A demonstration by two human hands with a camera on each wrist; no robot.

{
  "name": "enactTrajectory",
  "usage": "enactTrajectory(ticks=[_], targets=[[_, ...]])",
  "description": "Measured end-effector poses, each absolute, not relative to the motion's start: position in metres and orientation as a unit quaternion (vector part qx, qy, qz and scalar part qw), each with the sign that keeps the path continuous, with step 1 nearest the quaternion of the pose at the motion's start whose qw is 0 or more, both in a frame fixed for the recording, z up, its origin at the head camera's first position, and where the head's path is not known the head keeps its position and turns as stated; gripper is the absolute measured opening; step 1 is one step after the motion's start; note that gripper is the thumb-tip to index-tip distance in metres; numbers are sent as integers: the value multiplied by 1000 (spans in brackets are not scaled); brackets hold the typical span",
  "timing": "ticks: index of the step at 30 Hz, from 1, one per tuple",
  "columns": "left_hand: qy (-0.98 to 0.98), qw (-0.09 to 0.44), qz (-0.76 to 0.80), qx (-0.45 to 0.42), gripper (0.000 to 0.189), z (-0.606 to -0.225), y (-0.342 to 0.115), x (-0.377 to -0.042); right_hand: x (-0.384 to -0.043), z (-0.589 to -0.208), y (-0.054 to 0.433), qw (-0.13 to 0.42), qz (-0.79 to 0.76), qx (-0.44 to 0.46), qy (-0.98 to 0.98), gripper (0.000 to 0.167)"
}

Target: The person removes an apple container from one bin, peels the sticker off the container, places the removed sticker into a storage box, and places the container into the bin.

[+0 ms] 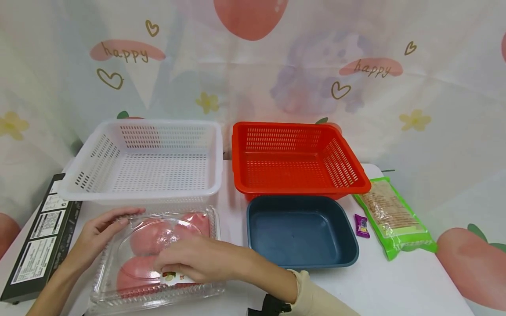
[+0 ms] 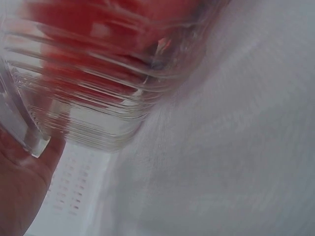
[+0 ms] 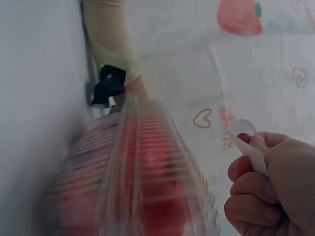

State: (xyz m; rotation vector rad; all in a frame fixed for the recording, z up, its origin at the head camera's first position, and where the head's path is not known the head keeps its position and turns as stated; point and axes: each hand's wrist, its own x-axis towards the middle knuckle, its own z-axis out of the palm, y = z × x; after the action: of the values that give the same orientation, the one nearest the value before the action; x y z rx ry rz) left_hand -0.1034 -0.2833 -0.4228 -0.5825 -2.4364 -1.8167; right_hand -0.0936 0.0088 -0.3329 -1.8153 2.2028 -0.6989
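Note:
A clear plastic clamshell box (image 1: 106,267) with ribbed sides lies on the table, and several rounded pink-red items (image 1: 138,274) show through its lid. My left hand (image 1: 95,237) grips the box's back left corner; in the left wrist view the rim lies against that hand (image 2: 24,177). Over the front right of the lid, my right hand (image 1: 201,259) pinches a white label (image 1: 179,279) with small coloured pictures. The right wrist view shows the label (image 3: 252,156) between thumb and curled fingers, with a small clear round piece at its tip. Whether the label still touches the lid is hidden.
Behind the box stands a white basket (image 1: 142,196), with a red basket (image 1: 292,190) to its right. A dark blue basin (image 1: 294,239) sits before the red one. Farther right lie a small purple packet (image 1: 361,226) and a green-edged bag (image 1: 395,215). A black box (image 1: 39,237) lies left.

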Motion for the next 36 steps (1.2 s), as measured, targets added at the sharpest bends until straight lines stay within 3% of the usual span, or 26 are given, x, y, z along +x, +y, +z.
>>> enactTrajectory(ticks=[12, 19, 26, 32, 36], targets=[[-783, 23, -590, -195, 33, -421, -283, -103, -84, -339, 81, 80, -226, -551, 799, 10], [-784, 27, -590, -194, 32, -420, -283, -102, -96, -336, 103, 26, -248, -530, 811, 11], [-785, 24, -589, -193, 33, -421, -282, -103, -117, -332, 134, 48, -294, -489, 820, 16], [-784, 23, -589, -194, 33, -421, -282, -103, -131, -329, 168, 73, -268, -439, 854, 3], [-785, 24, -587, -194, 33, -422, -284, -103, -134, -331, 185, 96, -224, -421, 874, 7]])
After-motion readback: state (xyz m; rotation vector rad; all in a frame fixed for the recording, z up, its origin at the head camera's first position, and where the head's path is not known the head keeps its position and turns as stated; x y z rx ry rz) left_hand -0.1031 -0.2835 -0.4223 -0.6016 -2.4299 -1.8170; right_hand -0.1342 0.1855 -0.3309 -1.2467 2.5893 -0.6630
